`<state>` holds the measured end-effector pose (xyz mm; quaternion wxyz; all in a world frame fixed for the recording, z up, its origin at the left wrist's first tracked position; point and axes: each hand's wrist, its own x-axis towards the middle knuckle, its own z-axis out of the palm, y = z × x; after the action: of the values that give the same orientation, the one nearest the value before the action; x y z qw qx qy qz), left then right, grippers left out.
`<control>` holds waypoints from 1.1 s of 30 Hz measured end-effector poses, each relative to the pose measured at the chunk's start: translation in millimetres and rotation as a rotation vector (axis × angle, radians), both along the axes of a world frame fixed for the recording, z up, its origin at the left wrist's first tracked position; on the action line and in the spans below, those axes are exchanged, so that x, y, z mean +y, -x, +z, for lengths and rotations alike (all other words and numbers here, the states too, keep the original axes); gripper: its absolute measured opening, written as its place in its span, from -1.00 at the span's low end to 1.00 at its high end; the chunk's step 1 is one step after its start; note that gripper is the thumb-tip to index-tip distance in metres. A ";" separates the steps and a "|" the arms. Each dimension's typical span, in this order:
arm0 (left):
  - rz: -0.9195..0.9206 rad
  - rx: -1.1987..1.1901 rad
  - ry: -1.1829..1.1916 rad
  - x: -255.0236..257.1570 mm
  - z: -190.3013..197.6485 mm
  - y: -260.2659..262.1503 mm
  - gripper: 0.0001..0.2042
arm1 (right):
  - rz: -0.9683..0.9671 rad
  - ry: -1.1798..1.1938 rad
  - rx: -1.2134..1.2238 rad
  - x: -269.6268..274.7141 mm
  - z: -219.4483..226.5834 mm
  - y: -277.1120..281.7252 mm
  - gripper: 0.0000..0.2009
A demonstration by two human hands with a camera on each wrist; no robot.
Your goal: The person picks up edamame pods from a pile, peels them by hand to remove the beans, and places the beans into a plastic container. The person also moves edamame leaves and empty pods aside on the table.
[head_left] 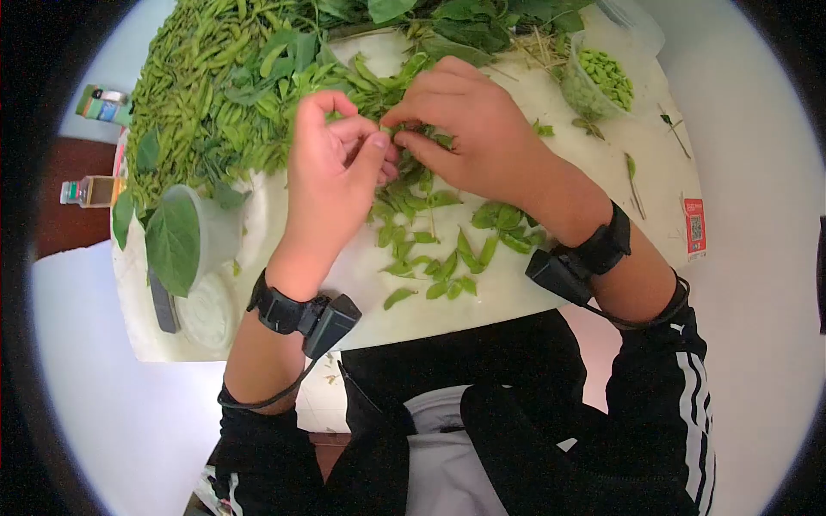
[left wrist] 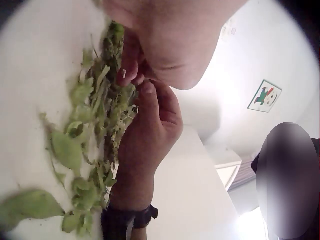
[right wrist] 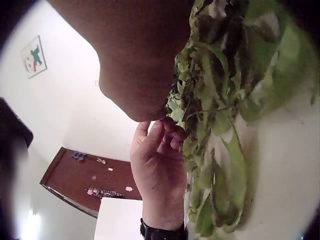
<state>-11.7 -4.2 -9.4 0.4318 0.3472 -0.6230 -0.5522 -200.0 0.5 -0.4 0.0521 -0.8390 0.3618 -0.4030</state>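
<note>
My left hand [head_left: 334,176] and right hand [head_left: 477,129] meet at the fingertips over the table, pinching a small green bean pod [head_left: 385,130] between them. Fingers cover most of that pod. In the left wrist view the fingertips of my right hand [left wrist: 142,130] come up close against those of the left. Flat green pods [head_left: 447,267] lie scattered on the white tabletop just below the hands. Beyond the left hand spreads a large heap of bean pods [head_left: 206,77] mixed with leaves.
A clear tub of shelled green beans [head_left: 607,82] stands at the back right. At the left are a translucent tub [head_left: 219,228] with a big leaf [head_left: 176,245] over it, and a round lid [head_left: 206,311]. A red card [head_left: 695,227] lies at the right edge.
</note>
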 end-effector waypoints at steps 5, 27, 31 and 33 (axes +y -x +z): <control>0.033 0.038 0.017 3.3 -1.0 1.3 -0.67 | 0.010 -0.105 -0.093 -1.4 -4.5 -3.4 -0.82; 0.144 -0.297 0.392 -4.5 -0.2 -12.0 -0.88 | -0.587 0.126 -0.342 -2.3 62.4 120.5 -0.93; 0.139 -0.296 0.457 -8.6 -8.7 -13.9 -0.88 | -0.682 0.037 -0.328 -2.5 66.1 120.8 -0.91; 0.115 -0.316 0.447 -8.5 -6.1 -16.1 -0.85 | -0.660 0.031 -0.437 -9.7 71.3 108.6 -0.89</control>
<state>4.5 -12.7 -15.5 0.4259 0.3600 -0.7682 -0.3145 -308.6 -9.2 70.9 -0.0170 -0.5730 0.5862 -0.5725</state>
